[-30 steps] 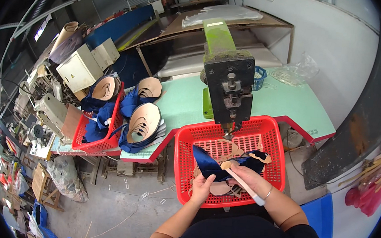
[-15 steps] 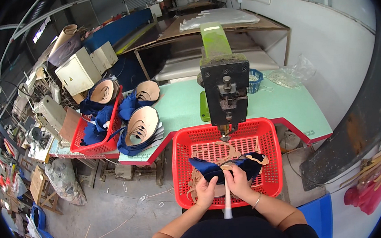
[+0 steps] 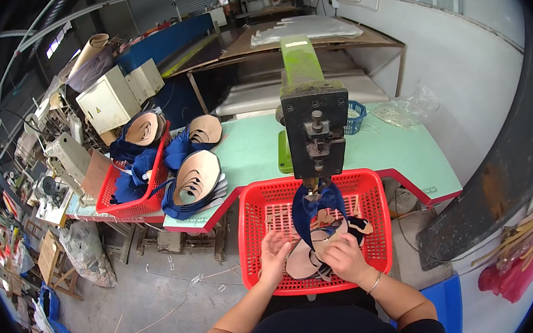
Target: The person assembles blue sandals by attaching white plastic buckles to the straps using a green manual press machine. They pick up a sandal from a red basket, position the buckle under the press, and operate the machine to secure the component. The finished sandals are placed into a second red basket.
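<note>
A navy-blue curved fabric piece point(image 3: 303, 215), which looks like a shoe upper, hangs in an arch under the head of a green-and-black machine point(image 3: 314, 126). Its top meets the machine's lower tip. Below it is a red plastic basket point(image 3: 249, 228) holding beige and dark pieces, among them a beige lined piece point(image 3: 299, 262). My left hand point(image 3: 274, 255) is over the basket's near left side, fingers apart and holding nothing visible. My right hand point(image 3: 342, 257) has its fingers curled together beside the beige pieces and the blue piece's lower end; what they grip is hidden.
On the pale green table point(image 3: 253, 140), nested blue-and-beige pieces point(image 3: 194, 182) stand to the left, beside another red basket point(image 3: 127, 202) of blue pieces. A small blue basket point(image 3: 354, 118) sits behind the machine. A dark pillar point(image 3: 490, 186) rises at the right.
The blue piece has gone from my two hands up to the machine's tip. My left hand has let go and opened. The pale strip that hung between my hands is out of sight.
</note>
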Tool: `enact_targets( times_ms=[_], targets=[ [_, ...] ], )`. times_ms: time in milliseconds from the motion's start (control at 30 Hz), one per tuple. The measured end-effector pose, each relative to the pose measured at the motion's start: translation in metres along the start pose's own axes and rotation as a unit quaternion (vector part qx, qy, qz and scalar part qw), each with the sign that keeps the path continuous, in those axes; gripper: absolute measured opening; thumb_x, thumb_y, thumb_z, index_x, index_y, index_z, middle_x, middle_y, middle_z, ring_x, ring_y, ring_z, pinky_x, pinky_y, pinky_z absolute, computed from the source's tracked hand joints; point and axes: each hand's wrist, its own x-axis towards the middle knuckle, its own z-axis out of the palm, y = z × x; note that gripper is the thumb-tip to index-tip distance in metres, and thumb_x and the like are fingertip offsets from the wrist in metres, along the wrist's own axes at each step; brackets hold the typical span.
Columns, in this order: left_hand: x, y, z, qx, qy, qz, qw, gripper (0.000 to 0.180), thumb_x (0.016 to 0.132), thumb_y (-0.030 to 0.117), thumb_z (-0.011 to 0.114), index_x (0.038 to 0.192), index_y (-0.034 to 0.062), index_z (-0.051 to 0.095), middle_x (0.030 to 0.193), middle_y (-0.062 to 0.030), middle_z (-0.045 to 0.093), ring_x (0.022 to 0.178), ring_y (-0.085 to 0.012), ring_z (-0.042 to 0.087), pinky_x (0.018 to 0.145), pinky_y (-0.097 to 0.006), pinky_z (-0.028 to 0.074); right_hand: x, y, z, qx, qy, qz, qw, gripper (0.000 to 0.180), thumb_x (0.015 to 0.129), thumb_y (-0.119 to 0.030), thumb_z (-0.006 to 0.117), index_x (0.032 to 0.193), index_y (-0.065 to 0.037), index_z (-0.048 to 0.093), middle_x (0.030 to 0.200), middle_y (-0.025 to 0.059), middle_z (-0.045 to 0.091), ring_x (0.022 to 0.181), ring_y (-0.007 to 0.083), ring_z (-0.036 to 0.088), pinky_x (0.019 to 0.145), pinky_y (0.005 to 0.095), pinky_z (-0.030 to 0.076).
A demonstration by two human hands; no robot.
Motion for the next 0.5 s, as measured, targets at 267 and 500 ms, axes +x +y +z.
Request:
enact_targets(
  times_ms=[267, 500],
  targets=[
    [0.016, 0.027, 0.002, 0.548, -0.278, 0.32, 0.72, 0.029, 0.067, 0.018, 0.072, 0.094, 0.014, 0.063, 0.101, -0.0029, 0.06, 0.1, -0.0212, 0.055, 0.104, -0.053, 0.017, -0.001, 0.002, 0.004, 0.215, -0.003, 0.194, 0.957, 0.019, 0.066, -0.02, 0.073, 0.074, -0.007, 0.063, 0.072, 0.0057, 0.06, 0.075, 0.0241, 0.056, 0.084, 0.0368, 0.038],
    [0.003, 0.048, 0.043, 0.555, -0.121, 0.467, 0.677, 0.028, 0.068, 0.002, 0.063, 0.093, 0.0133, 0.064, 0.078, 0.0029, 0.054, 0.078, -0.0128, 0.056, 0.089, -0.038, 0.027, 0.026, 0.013, 0.014, 0.55, 0.159, 0.492, 0.655, 0.017, 0.08, -0.011, 0.066, 0.089, 0.002, 0.061, 0.073, 0.0004, 0.06, 0.065, 0.0044, 0.053, 0.056, 0.0206, 0.043]
  ],
)
